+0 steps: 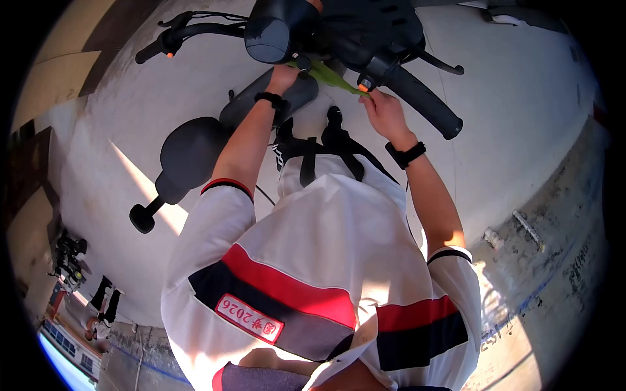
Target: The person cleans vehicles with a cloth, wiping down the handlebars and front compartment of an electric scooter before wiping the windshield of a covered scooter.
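Observation:
A green cloth (331, 77) stretches between my hands, below the handlebars of a black electric scooter (365, 32). My right hand (386, 112) is closed on the cloth's right end, just beside the orange button and the black handlebar grip (427, 104). My left hand (283, 79) is at the cloth's other end, next to the scooter's steering column, its fingers partly hidden; it looks closed on the cloth. Both wrists wear black bands.
The scooter's black seat (192, 150) is to my left, with a smaller pad behind it. The left handlebar grip (150, 52) reaches out at upper left. A stained wall (554, 228) runs along the right. Another person (101, 319) is far off at lower left.

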`<state>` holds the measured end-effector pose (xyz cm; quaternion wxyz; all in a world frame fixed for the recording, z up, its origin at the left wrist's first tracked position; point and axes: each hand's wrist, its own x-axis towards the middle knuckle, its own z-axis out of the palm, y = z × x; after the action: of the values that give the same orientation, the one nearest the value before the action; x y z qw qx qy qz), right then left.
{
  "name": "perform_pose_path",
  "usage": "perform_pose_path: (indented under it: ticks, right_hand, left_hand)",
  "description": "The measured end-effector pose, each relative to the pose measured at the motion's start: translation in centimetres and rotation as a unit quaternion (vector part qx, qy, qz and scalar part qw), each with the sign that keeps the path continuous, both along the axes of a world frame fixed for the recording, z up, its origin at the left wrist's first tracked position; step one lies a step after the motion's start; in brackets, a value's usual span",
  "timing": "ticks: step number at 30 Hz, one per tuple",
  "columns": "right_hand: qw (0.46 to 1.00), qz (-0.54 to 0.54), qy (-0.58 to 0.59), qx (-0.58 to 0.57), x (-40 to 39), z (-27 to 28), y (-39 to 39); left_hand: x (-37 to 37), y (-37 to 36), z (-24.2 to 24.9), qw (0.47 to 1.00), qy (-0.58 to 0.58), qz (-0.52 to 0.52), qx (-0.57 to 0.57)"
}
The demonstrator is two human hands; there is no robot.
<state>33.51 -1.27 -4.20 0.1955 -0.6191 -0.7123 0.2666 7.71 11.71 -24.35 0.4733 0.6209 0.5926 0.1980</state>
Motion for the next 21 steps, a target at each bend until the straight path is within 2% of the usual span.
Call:
perform_pose_path:
  ticks: [3, 6, 8, 11, 14, 19, 21]
  right_hand:
    - [1.000, 0.012, -0.007, 0.028, 0.9, -0.5, -0.2]
    - [0.999, 0.018, -0.002, 0.048, 1.4, -1.0, -0.1]
    - [0.998, 0.021, 0.004, 0.054, 1.7, -1.0, 0.1]
    - [0.998, 0.028, 0.024, 0.049, 1.6, -1.3, 0.2]
    - [0.998, 0.034, 0.043, 0.043, 1.3, -1.6, 0.3]
    - [0.994, 0.029, 0.107, -0.006, -0.1, -1.0, 0.2]
    - [0.996, 0.038, 0.086, 0.009, -0.6, -1.1, 0.2]
  left_hand:
    - [0.9, -0.6, -2.9, 0.995, 0.023, 0.089, 0.036]
    - [0.5, -1.0, -3.6, 0.989, 0.031, 0.135, 0.056]
    - [1.3, -1.6, 1.6, 0.985, 0.011, 0.154, 0.076]
    - [1.2, -2.5, 5.7, 0.976, -0.065, 0.172, 0.118]
    - [-0.1, -3.1, 7.0, 0.972, -0.080, 0.170, 0.144]
    - [-2.8, -4.0, 9.3, 0.968, -0.004, 0.167, 0.186]
    - [-4.0, -3.9, 10.5, 0.968, 0.017, 0.136, 0.210]
